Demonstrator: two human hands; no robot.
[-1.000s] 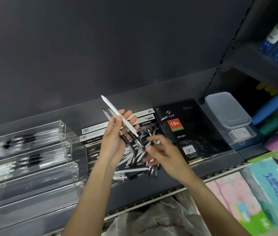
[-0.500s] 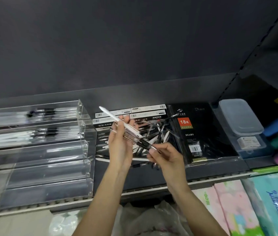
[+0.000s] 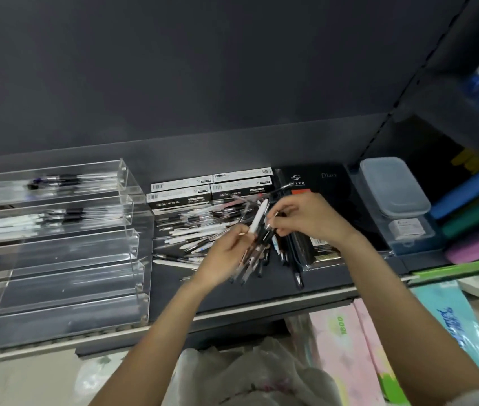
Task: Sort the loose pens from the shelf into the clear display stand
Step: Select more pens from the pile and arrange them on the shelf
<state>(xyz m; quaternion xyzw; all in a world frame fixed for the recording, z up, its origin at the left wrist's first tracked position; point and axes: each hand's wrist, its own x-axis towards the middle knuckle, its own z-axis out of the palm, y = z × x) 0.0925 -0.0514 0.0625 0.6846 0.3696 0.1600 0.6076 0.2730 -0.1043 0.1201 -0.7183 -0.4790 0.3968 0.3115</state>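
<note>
A heap of loose pens [image 3: 194, 230] lies on the dark shelf, right of the clear tiered display stand [image 3: 56, 253]. The stand's two upper tiers hold pens; the lower tiers look bare. My left hand [image 3: 223, 259] grips a bundle of several pens [image 3: 254, 247], among them a white one [image 3: 258, 218] that sticks up and to the right. My right hand [image 3: 305, 218] pinches the end of a dark pen [image 3: 272, 227] at that bundle's top. Both hands hover over the heap.
Black-and-white pen boxes [image 3: 209, 189] line the back of the shelf. A black diary [image 3: 317, 183] in plastic lies under my right hand, with a lidded plastic container [image 3: 393, 189] further right. Tissue packs [image 3: 346, 347] and a plastic bag [image 3: 241, 373] sit below the shelf edge [image 3: 261, 306].
The bundle in my left hand has swung from pointing up-left to pointing up-right and sits lower. My right hand has risen to its top end. The view has shifted left.
</note>
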